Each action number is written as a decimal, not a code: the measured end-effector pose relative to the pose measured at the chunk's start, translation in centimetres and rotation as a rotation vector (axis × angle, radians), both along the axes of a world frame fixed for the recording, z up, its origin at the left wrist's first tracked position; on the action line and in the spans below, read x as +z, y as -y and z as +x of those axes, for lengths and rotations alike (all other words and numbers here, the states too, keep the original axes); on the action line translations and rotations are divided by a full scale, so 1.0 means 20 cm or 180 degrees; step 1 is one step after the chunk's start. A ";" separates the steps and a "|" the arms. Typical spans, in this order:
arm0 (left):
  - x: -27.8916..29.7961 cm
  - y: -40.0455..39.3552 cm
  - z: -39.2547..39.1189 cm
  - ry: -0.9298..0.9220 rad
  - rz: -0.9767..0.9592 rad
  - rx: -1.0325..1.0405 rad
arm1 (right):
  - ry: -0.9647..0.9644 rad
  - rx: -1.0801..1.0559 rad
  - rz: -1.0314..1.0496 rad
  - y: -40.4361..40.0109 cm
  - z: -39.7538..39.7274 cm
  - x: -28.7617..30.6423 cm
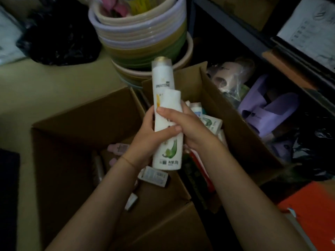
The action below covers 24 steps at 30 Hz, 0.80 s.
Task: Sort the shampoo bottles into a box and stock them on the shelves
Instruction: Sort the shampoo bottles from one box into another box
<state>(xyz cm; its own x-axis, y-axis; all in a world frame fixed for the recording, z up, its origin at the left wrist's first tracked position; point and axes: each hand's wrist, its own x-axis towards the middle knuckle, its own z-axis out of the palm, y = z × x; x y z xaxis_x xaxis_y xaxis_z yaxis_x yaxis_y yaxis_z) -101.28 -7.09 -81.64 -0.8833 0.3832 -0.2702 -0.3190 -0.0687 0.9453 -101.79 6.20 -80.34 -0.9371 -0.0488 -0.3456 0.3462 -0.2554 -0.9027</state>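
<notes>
Standing open on the floor were two cardboard boxes (pixel 76 142), above which the left hand (pixel 145 140) and right hand (pixel 186 127) together clasped two white Pantene shampoo bottles (pixel 167 142), one yellow-marked, one green-marked.

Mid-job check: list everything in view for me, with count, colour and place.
White shampoo bottle with orange mark: one, gold cap, held upright over the boxes.
White shampoo bottle with green mark: one, held in front of the first.
Left brown cardboard box: one, open, small pink and white items inside.
Right brown cardboard box: one, open, more white bottles inside.
Stacked plastic basins: one stack, cream, lilac and green, behind the boxes.
Purple slippers: bagged, right of the boxes; count unclear.
Black plastic bag: one, top left.
Orange carton: one, bottom right.
Left hand: grips the bottles.
Right hand: grips the bottles.
</notes>
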 end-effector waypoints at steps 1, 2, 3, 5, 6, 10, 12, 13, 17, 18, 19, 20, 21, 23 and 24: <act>0.00 0.07 0.03 0.0048 0.0119 0.0153 | 0.0012 0.0157 -0.0018 0.08 0.01 0.01; -0.02 0.14 0.05 0.0169 0.0271 0.0300 | 0.0049 0.0325 -0.0011 0.15 0.01 0.00; -0.04 0.21 0.08 0.0326 0.0434 0.0440 | 0.0110 0.0507 0.0031 0.23 0.01 -0.02; -0.11 0.35 0.12 0.0570 0.0598 0.0745 | 0.0310 0.0902 0.0216 0.37 0.01 -0.05; -0.15 0.41 0.14 0.0678 0.0582 0.0894 | 0.0433 0.1089 0.0403 0.43 0.02 -0.07; -0.34 0.57 0.19 0.1191 0.0178 0.1385 | 0.0821 0.1587 0.1110 0.61 0.07 -0.19; -0.46 0.62 0.22 0.1541 -0.0104 0.1420 | 0.0772 0.1702 0.1364 0.63 0.07 -0.23; -0.50 0.63 0.23 0.1707 -0.0294 0.1393 | 0.0685 0.1744 0.1405 0.63 0.06 -0.22; -0.53 0.59 0.17 0.1659 -0.1200 0.1517 | -0.0109 0.1503 0.0895 0.50 -0.01 -0.12; -0.51 0.56 0.13 0.1422 -0.1298 0.1596 | -0.0260 0.1184 0.0628 0.44 -0.04 -0.09; -0.47 0.52 0.10 0.1064 -0.1443 0.1620 | -0.0340 0.0778 0.0392 0.38 -0.07 -0.06; -0.42 0.45 0.07 0.0619 -0.1652 0.1591 | -0.0378 0.0329 0.0280 0.31 -0.10 -0.03; -0.36 0.38 0.03 0.0121 -0.1827 0.1519 | -0.0366 -0.0095 0.0283 0.22 -0.13 -0.02; -0.25 0.21 -0.01 -0.0846 -0.2002 0.1279 | -0.0195 -0.0688 0.0454 0.04 -0.20 -0.08; -0.20 0.11 -0.03 -0.1234 -0.2076 0.1085 | 0.0039 -0.0842 0.0589 -0.04 -0.23 -0.14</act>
<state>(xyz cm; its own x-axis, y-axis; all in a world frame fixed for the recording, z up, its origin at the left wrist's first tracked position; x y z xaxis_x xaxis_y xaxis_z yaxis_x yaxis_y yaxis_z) -101.91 -9.33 -85.59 -0.9987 -0.0504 0.0019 -0.0235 0.4971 0.8674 -106.37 6.93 -83.15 -0.9046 0.2606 -0.3373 0.3009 -0.1699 -0.9384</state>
